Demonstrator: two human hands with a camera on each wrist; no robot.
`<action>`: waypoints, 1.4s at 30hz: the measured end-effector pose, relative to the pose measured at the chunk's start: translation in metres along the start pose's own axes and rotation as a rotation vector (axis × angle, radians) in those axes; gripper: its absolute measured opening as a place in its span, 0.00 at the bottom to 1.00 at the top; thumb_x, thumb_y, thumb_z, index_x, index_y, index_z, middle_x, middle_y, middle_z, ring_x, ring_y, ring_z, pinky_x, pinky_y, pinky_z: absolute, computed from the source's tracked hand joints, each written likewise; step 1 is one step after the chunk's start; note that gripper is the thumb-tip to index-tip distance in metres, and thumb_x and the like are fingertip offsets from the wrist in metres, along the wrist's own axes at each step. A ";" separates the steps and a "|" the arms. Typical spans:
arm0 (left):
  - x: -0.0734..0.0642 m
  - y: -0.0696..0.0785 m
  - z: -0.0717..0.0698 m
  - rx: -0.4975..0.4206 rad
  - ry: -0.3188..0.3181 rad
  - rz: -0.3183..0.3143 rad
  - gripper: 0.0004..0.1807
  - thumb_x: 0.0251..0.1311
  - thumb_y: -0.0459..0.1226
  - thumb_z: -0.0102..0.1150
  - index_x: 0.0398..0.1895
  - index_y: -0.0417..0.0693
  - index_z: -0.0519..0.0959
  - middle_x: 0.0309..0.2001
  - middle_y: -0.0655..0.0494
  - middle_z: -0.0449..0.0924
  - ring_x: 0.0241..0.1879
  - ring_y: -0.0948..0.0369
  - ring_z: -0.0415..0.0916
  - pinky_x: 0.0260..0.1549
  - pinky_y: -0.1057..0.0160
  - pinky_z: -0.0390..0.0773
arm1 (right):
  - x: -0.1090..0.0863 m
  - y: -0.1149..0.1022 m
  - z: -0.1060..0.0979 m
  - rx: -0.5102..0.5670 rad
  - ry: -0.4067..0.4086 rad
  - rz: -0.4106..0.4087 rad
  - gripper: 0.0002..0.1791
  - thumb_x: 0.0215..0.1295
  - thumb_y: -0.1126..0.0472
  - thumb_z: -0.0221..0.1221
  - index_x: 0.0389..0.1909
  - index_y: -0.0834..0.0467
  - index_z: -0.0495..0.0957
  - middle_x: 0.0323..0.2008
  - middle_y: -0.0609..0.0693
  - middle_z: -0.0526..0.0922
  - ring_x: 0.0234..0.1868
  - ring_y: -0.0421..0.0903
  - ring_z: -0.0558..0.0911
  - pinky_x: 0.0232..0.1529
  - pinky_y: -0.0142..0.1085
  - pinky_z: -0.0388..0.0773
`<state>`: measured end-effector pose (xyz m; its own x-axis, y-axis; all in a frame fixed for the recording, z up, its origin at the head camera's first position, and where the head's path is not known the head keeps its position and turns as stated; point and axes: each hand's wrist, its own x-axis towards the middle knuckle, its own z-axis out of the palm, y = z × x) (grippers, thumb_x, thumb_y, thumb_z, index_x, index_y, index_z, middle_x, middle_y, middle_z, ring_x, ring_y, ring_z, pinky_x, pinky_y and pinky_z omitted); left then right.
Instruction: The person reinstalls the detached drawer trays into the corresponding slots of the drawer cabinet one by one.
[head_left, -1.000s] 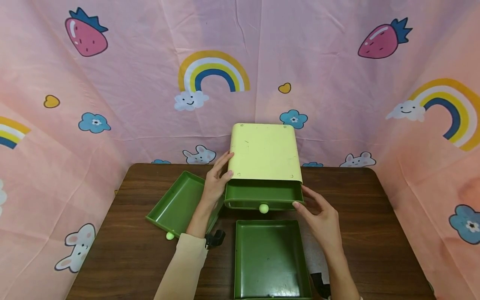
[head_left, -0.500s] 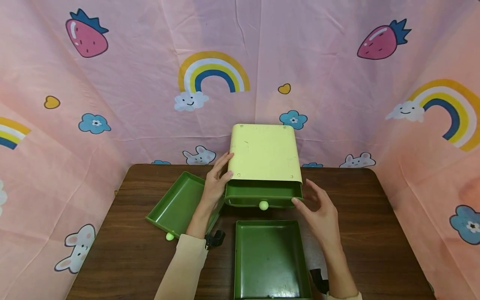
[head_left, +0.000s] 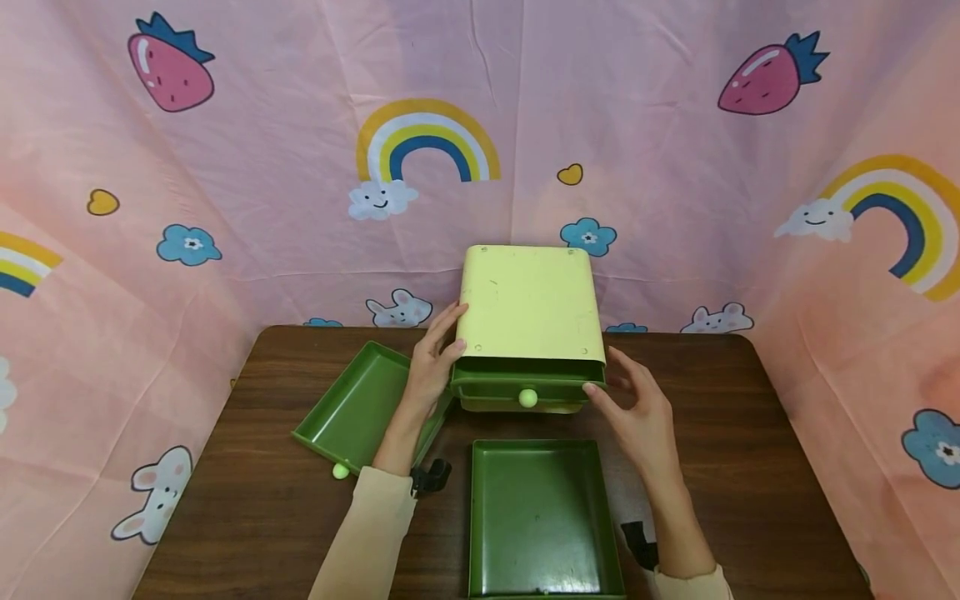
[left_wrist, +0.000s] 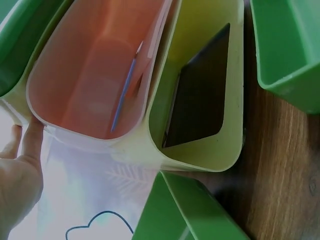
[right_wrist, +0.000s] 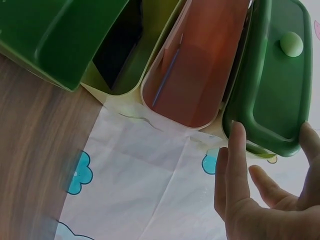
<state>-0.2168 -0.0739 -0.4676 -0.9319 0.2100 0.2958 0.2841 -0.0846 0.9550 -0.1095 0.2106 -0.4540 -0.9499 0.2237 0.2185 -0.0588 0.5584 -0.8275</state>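
A pale yellow drawer cabinet [head_left: 528, 304] stands at the table's back. In its top slot sits a green drawer [head_left: 487, 387] with a round light green knob [head_left: 528, 398], its front still standing slightly out. My left hand [head_left: 427, 371] rests its fingers against the cabinet's left side. My right hand [head_left: 641, 417] presses the thumb on the right end of the drawer front, the other fingers stretched beside the cabinet. Both wrist views show a pink middle compartment [left_wrist: 95, 75] with a thin blue stick [left_wrist: 125, 90], and a lower yellow compartment [left_wrist: 165, 115] with a dark area at its back.
A green drawer [head_left: 360, 408] lies angled on the wooden table [head_left: 247, 500] at the left, partly behind my left forearm. Another green drawer [head_left: 536, 517] lies in front of the cabinet, between my arms. A pink patterned cloth [head_left: 300, 125] hangs around the table.
The top green drawer has slid further into the cabinet, and the right hand has moved inward with it. Yellow cabinet edge now shows below the drawer front. The left hand has stayed put.
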 end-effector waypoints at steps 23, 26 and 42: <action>0.005 -0.016 -0.001 -0.089 -0.018 0.063 0.27 0.69 0.30 0.53 0.72 0.38 0.67 0.75 0.48 0.57 0.75 0.55 0.51 0.70 0.45 0.52 | 0.022 -0.004 0.000 -0.001 0.002 -0.025 0.33 0.62 0.52 0.69 0.69 0.50 0.72 0.63 0.54 0.73 0.55 0.57 0.81 0.40 0.50 0.79; 0.005 -0.025 -0.003 -0.094 -0.015 0.074 0.27 0.70 0.32 0.54 0.72 0.43 0.68 0.75 0.53 0.58 0.74 0.57 0.53 0.70 0.45 0.53 | 0.023 -0.003 0.000 -0.003 -0.004 -0.021 0.33 0.62 0.52 0.68 0.68 0.50 0.72 0.63 0.54 0.73 0.55 0.57 0.80 0.39 0.49 0.79; 0.006 -0.022 -0.002 -0.093 -0.030 0.088 0.27 0.70 0.27 0.50 0.72 0.35 0.65 0.76 0.45 0.54 0.74 0.52 0.53 0.70 0.49 0.55 | 0.027 -0.005 0.003 0.022 0.021 0.007 0.32 0.62 0.51 0.69 0.66 0.51 0.74 0.54 0.54 0.74 0.46 0.51 0.82 0.35 0.35 0.77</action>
<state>-0.2288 -0.0729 -0.4870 -0.8966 0.2266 0.3805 0.3413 -0.1939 0.9197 -0.1361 0.2121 -0.4455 -0.9437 0.2445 0.2230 -0.0589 0.5390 -0.8403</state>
